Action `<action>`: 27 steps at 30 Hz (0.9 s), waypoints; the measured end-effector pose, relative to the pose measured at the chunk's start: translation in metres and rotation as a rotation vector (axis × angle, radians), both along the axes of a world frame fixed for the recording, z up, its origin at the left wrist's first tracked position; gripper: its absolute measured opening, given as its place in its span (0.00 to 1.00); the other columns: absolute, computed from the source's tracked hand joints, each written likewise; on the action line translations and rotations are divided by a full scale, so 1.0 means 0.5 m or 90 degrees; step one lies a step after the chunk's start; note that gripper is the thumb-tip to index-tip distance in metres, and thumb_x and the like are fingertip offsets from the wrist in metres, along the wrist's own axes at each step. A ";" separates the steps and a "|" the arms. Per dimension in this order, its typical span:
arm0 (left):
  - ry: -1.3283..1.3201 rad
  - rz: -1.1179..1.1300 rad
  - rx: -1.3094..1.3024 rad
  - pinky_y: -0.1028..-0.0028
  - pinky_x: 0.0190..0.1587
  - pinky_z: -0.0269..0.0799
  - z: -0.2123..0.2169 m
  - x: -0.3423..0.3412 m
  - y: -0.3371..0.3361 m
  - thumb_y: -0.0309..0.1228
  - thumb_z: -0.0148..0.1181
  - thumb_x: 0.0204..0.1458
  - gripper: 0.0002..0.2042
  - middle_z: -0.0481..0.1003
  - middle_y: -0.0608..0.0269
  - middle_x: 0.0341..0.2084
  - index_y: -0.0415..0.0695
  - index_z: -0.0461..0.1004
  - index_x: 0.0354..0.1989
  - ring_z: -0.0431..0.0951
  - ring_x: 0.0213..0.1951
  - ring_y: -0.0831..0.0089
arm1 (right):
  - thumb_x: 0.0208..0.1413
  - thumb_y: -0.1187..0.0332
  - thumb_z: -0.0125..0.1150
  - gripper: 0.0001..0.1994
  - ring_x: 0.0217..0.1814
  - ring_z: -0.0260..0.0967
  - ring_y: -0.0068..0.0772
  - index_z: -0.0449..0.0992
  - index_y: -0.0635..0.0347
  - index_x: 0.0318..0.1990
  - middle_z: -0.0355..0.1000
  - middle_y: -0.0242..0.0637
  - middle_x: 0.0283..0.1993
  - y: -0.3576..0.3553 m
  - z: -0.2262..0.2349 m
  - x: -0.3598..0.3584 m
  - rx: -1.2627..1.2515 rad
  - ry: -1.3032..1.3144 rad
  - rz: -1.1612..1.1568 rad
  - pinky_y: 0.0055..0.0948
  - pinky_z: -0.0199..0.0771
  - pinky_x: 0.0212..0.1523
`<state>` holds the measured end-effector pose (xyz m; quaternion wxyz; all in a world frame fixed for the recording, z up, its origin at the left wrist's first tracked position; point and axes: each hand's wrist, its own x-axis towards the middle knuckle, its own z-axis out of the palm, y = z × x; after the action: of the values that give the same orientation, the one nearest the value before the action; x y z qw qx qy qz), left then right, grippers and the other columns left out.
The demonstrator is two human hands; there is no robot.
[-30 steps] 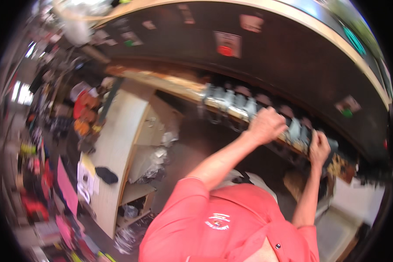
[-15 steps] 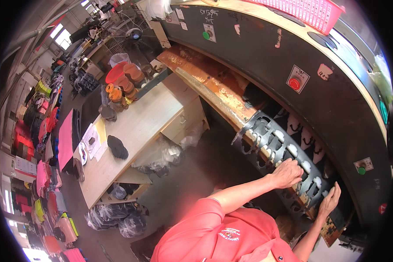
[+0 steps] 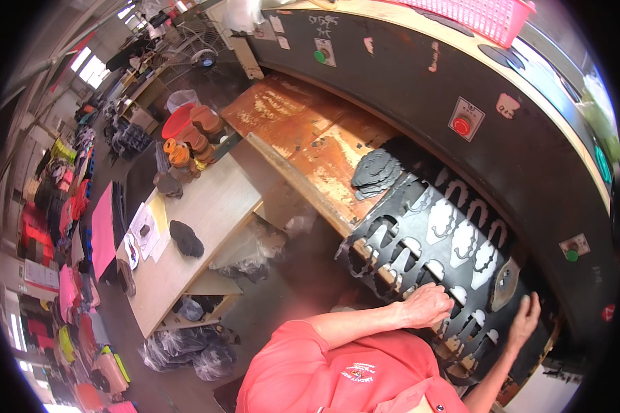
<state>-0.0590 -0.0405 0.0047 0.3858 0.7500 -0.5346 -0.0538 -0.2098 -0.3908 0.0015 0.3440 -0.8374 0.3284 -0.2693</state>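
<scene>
Evidently, loose dark pieces (image 3: 377, 172) lie stacked on the bench (image 3: 269, 103); rightward, the dark sheet (image 3: 424, 231) over its edge looks mostly cut through, the left hand (image 3: 427, 305) curled there, pinch unclear; the right hand's (image 3: 524, 322) grip spreads apart near seemingly uncut material.

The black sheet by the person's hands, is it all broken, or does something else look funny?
The black sheet looks odd: it's full of holes, and its ragged near edge hangs over the wooden rail. The holes repeat in rows, so they're probably cut, not torn. The orange-brown board also looks worn, with pale patches.
</scene>
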 end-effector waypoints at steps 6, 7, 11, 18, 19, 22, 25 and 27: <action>0.101 0.019 -0.168 0.54 0.43 0.74 0.043 0.075 -0.144 0.26 0.63 0.58 0.06 0.76 0.49 0.30 0.36 0.76 0.37 0.78 0.41 0.49 | 0.55 0.60 0.75 0.41 0.81 0.54 0.60 0.64 0.66 0.74 0.55 0.59 0.80 0.138 0.029 0.164 -0.124 0.120 0.091 0.47 0.56 0.79; 0.104 0.017 -0.138 0.53 0.46 0.75 0.045 0.099 -0.177 0.25 0.61 0.58 0.06 0.78 0.45 0.34 0.34 0.76 0.37 0.79 0.44 0.46 | 0.54 0.60 0.75 0.42 0.81 0.54 0.61 0.64 0.66 0.74 0.54 0.59 0.80 0.140 0.037 0.179 -0.122 0.173 0.072 0.48 0.56 0.79; 0.036 0.037 -0.108 0.50 0.72 0.62 0.033 0.155 -0.290 0.25 0.56 0.58 0.19 0.74 0.34 0.61 0.28 0.75 0.57 0.70 0.67 0.39 | 0.50 0.60 0.76 0.42 0.80 0.55 0.62 0.67 0.64 0.73 0.54 0.60 0.80 0.146 0.061 0.197 -0.169 0.207 0.079 0.49 0.57 0.78; -0.116 0.005 -0.016 0.48 0.75 0.58 -0.037 0.164 -0.328 0.27 0.60 0.56 0.24 0.70 0.39 0.67 0.35 0.75 0.63 0.66 0.72 0.44 | 0.44 0.60 0.78 0.36 0.80 0.58 0.59 0.79 0.60 0.64 0.61 0.55 0.78 0.153 0.049 0.167 -0.170 0.087 0.074 0.49 0.62 0.76; -0.126 0.022 -0.066 0.47 0.73 0.61 -0.039 0.170 -0.335 0.27 0.61 0.57 0.23 0.73 0.39 0.65 0.34 0.75 0.62 0.69 0.70 0.44 | 0.44 0.60 0.78 0.35 0.80 0.58 0.58 0.80 0.57 0.64 0.61 0.55 0.78 0.130 0.049 0.163 -0.112 0.053 0.076 0.49 0.62 0.76; -0.081 0.005 -0.091 0.49 0.71 0.65 -0.024 0.182 -0.333 0.22 0.63 0.58 0.19 0.75 0.41 0.62 0.36 0.78 0.59 0.72 0.67 0.41 | 0.44 0.61 0.78 0.37 0.78 0.64 0.50 0.78 0.59 0.66 0.64 0.54 0.77 0.098 0.044 0.143 0.128 -0.083 0.071 0.42 0.63 0.76; -0.099 0.003 -0.027 0.52 0.70 0.66 0.024 0.165 -0.327 0.29 0.64 0.62 0.19 0.77 0.41 0.61 0.34 0.79 0.59 0.73 0.67 0.43 | 0.48 0.68 0.77 0.38 0.75 0.65 0.38 0.72 0.73 0.69 0.68 0.49 0.73 0.096 0.053 0.122 0.437 -0.301 0.061 0.36 0.62 0.75; 0.046 -0.007 -0.045 0.56 0.64 0.72 0.055 0.138 -0.323 0.34 0.67 0.63 0.21 0.79 0.42 0.57 0.36 0.78 0.61 0.78 0.60 0.49 | 0.49 0.70 0.77 0.38 0.75 0.65 0.38 0.70 0.74 0.69 0.69 0.48 0.72 0.106 0.058 0.117 0.486 -0.337 0.063 0.36 0.62 0.76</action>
<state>0.0102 -0.2022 0.0320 0.4310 0.7305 -0.5259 -0.0638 -0.1513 -0.3381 0.0307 0.7122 -0.5680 0.2643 -0.3167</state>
